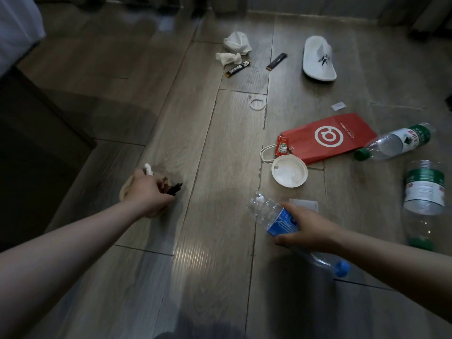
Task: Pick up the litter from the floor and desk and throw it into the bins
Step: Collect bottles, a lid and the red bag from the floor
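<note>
My left hand [146,189] grips a bundle of small litter [171,185]: dark sachets, a bit of white paper and something beige underneath. My right hand [308,228] holds a clear plastic bottle with a blue label [276,216] and a blue cap, lying across my palm. On the wooden floor lie a red paper bag [327,138], a ketchup sachet [282,145], a white plastic lid [289,173], two green-label bottles [396,141] [424,194], crumpled tissues [234,48], two dark stick sachets [238,69] [276,61], a rubber band [257,104] and paper scraps [338,105].
A white slipper [319,58] lies at the far right of the floor. Dark furniture [36,133] stands along the left, with white bedding [17,23] at the top left. A wall base and curtains run along the far edge. No bin is in view.
</note>
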